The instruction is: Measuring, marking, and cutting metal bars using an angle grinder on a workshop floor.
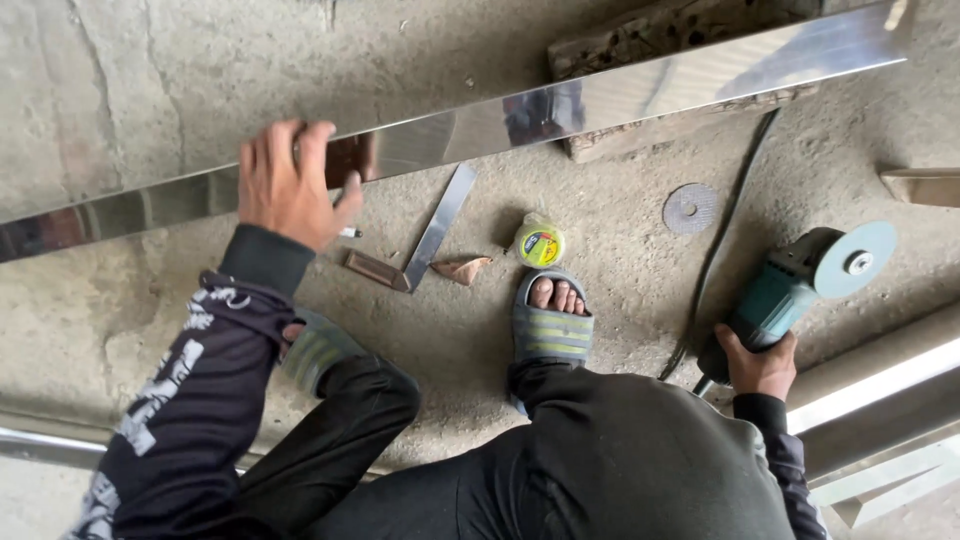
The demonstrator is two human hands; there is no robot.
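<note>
A long shiny steel bar (620, 95) runs across the concrete floor from lower left to upper right, propped on a rough wooden block (680, 30). My left hand (288, 183) rests on top of the bar near its left part, fingers curled over the edge. My right hand (758, 365) grips the body of a teal angle grinder (790, 290) at the right, its grey disc (855, 260) tilted up, clear of the bar. The grinder's black cord (715, 255) trails over the floor.
A metal try square (425, 240) lies below the bar, next to a yellow tape measure (540, 243), a small brown scrap (462, 268) and a pen tip. A loose grey grinding disc (690, 208) lies further right. My sandalled foot (552, 320) is in the middle. More steel lengths (880, 400) lie at lower right.
</note>
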